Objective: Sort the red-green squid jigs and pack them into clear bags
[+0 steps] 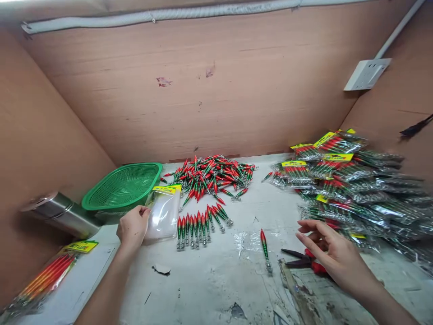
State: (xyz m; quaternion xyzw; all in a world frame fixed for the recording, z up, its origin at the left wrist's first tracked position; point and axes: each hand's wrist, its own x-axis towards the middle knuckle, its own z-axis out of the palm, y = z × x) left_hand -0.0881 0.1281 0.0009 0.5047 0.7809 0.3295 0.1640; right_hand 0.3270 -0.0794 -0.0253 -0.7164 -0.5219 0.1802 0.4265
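one head camera looks forward and down, close over the worktable (216, 280) toward the back wall (216, 90)

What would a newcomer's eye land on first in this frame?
Most likely the loose heap of red-and-green lures at the back of the table, with a neat row of lures laid out in front of it. On the right a big pile of packed bags spills across the table. The left hand touches an empty clear bag beside the green basket; the right hand hovers open over red-handled scissors.
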